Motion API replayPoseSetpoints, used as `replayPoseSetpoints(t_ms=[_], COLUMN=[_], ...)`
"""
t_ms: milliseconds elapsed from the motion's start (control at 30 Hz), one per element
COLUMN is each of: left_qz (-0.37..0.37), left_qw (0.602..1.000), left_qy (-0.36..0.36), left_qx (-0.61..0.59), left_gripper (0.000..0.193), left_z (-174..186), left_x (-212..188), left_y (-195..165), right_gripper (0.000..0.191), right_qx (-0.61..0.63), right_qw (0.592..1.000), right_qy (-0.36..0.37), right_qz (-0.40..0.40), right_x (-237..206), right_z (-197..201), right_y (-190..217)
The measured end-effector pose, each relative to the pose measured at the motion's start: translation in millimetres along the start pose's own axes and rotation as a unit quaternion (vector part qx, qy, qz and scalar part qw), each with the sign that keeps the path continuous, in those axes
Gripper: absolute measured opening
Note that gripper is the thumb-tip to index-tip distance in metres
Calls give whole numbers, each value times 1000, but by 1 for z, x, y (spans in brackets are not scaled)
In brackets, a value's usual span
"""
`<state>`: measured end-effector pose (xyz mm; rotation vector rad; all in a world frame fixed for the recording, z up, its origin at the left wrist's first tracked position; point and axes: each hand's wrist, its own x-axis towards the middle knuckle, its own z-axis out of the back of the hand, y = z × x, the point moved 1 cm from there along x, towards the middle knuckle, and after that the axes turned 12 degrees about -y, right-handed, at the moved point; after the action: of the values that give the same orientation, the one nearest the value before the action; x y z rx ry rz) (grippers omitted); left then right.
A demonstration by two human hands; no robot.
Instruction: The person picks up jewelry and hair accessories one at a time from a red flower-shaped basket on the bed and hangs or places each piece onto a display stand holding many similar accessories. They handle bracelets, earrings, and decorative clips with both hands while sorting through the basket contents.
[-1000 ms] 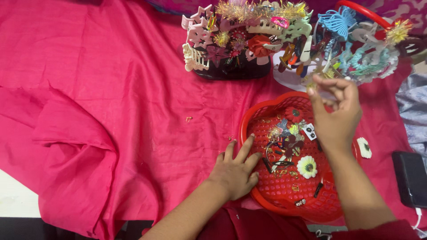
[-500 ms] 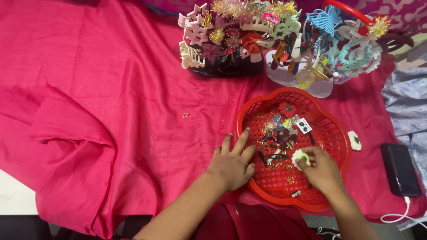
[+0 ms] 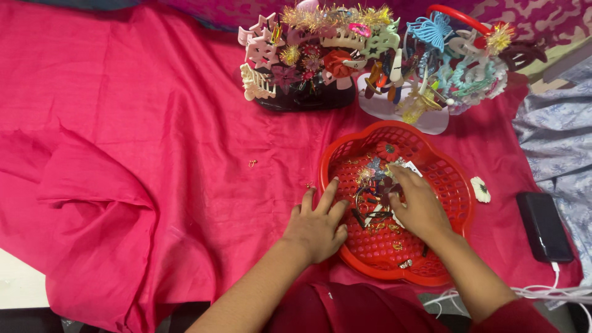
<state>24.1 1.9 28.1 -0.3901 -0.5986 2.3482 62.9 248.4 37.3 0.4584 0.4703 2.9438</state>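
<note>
Now both hands were at the red plastic basket (image 3: 453,185) on the pink cloth (image 3: 142,135).
Left hand (image 3: 317,225) lay flat, fingers spread, on the basket's near rim; right hand (image 3: 419,206) rested palm-down, loosely open, on the small hair accessories (image 3: 373,176) inside.

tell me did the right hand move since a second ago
Yes. The right hand came down from the clip stand into the red basket, lying on the small pieces there.
</note>
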Motion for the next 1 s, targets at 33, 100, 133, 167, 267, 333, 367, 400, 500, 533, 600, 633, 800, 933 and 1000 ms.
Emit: replayPoseSetpoints(t_ms=[33, 100, 133, 167, 267, 333, 367, 400, 500, 533, 600, 633, 800, 933, 1000], left_qz=[1, 3, 3, 2, 2, 1, 2, 3, 3, 2, 2, 2, 3, 6, 6], left_qw=[1000, 1000, 1000, 1000, 1000, 1000, 1000, 1000, 1000, 1000, 1000, 1000, 1000, 1000, 1000], left_qy=[2, 4, 2, 0, 5, 7, 7, 7, -6, -6, -7, -8, -15, -13, -13], left_qx=[3, 9, 9, 8, 12, 15, 15, 15, 11, 12, 12, 12, 11, 9, 7], left_gripper=[62, 62, 62, 62, 62, 62, 62, 62, 61, 61, 61, 62, 61, 61, 61], left_z=[0, 0, 1, 1, 1, 0, -1, -1, -3, -4, -5, -6, -7, -8, -8], left_x=[-1, -1, -2, -3, -4, -5, -5, -5, -5, -5, -5, -4, -4, -4, -4], left_y=[-1, -3, -3, -4, -6, -7, -7, -7, -8, -8, -9, -9, -9, -9, -9], right_gripper=[62, 58, 57, 53, 40, 28, 28, 28, 26, 25, 28, 30, 40, 42, 38], right_qx=[14, 6, 2, 12, 14, -18, -33, -48, -33, -18, -9, -4, 15, 57, 39], right_qw=[998, 996, 993, 992, 990, 989, 988, 978, 968, 971, 974, 974, 981, 966, 971], right_qy=[-1, 69, 104, 118, 135, 110, 151, 191, 190, 170, 109, 79, 50, 73, 60], right_qz=[54, 53, 52, 37, 36, 98, 12, -74, -163, -167, -197, -213, -187, -241, -228], right_x=[3, 9, 11, 10, 4, 0, -2, -4, -9, -11, -13, -13, -2, 4, 6], right_z=[0, -2, -1, 2, 12, 18, 19, 22, 26, 28, 29, 31, 24, 14, 8], right_y=[3, 6, 6, 3, -8, -13, -18, -23, -34, -36, -40, -41, -29, -11, -5])
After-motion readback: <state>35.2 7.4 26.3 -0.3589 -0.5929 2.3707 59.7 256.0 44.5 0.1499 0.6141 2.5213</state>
